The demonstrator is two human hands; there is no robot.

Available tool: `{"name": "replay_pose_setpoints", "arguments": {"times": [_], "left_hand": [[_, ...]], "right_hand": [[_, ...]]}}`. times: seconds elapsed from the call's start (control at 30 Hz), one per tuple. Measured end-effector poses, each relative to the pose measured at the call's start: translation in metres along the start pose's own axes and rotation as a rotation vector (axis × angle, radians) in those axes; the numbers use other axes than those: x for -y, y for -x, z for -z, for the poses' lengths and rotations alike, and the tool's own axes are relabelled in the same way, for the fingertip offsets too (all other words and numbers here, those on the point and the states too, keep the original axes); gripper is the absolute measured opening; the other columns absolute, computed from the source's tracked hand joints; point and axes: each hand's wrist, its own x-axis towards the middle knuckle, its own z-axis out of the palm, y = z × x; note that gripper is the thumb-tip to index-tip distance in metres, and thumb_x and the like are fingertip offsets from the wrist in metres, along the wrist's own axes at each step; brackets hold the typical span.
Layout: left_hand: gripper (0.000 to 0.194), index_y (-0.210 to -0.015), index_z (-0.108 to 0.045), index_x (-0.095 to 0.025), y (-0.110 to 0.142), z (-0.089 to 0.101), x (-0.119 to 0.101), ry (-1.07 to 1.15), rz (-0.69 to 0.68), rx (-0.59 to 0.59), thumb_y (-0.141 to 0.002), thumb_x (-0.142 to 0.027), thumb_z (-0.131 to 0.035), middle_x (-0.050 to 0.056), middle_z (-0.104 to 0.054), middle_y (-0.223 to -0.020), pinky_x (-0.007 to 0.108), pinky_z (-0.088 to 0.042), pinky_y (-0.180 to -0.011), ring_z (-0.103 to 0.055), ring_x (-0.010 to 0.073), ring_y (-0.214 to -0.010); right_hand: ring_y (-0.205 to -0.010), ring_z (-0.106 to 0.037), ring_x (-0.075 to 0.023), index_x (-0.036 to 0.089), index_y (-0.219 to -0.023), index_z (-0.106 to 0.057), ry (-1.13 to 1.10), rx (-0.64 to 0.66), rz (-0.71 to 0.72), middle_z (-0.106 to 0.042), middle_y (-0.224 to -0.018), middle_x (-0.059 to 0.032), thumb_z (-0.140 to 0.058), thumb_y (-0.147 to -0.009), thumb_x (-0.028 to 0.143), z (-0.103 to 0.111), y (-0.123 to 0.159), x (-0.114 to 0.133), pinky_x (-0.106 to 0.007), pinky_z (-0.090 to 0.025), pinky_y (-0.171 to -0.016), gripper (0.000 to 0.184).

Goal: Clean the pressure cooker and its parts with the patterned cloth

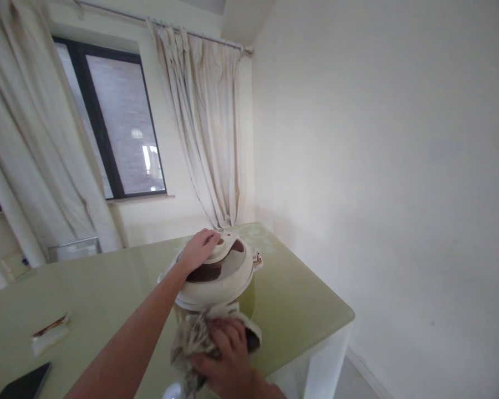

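A round cream-coloured cooker [228, 277] with a domed lid stands near the right end of a pale green glass table [299, 299]. My left hand [198, 249] lies on top of the lid, its fingers curled over the lid's handle. My right hand [224, 360] is closed on a crumpled grey-white cloth [193, 338] and presses it against the cooker's front side, below the lid's rim.
A folded white packet [50, 334] and a dark flat device [24, 382] lie at the table's left. The table's right corner [351, 316] is close to a white wall. Curtains [208, 133] and a dark-framed window [116, 122] stand behind.
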Motion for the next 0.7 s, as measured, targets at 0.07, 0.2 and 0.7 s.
{"name": "replay_pose_setpoints", "arguments": {"times": [0.07,0.2,0.7], "left_hand": [[0.045,-0.095,-0.075,-0.023,0.002,0.001,0.001,0.039,0.005,-0.008,-0.096,-0.055,-0.044,0.008,-0.074,-0.105,0.042,-0.050,-0.102,-0.068,0.0263,-0.107],[0.048,-0.097,-0.076,-0.022,0.002,0.004,0.000,0.120,0.005,0.000,-0.092,-0.060,-0.047,0.009,-0.075,-0.107,0.042,-0.051,-0.102,-0.069,0.0270,-0.106],[0.068,-0.112,-0.077,-0.023,-0.009,0.025,0.009,0.337,0.094,0.289,-0.085,-0.081,-0.053,0.010,-0.075,-0.134,0.046,-0.046,-0.116,-0.062,0.0319,-0.132]], "right_hand": [[-0.090,-0.074,-0.0205,0.056,-0.093,-0.067,0.025,0.015,0.195,-0.075,-0.127,0.0188,-0.072,-0.084,0.054,-0.018,0.023,0.010,-0.042,-0.063,-0.078,0.011],[-0.101,-0.069,-0.0221,0.041,-0.118,-0.070,0.069,-0.186,0.217,-0.073,-0.126,0.0003,-0.073,-0.087,0.044,0.016,-0.004,-0.002,-0.040,-0.058,-0.091,0.031],[-0.111,-0.060,-0.0296,0.029,-0.125,-0.065,0.057,0.239,0.079,-0.068,-0.117,-0.0070,-0.084,-0.076,0.056,0.105,-0.134,0.002,-0.044,-0.044,-0.099,0.059]]}}
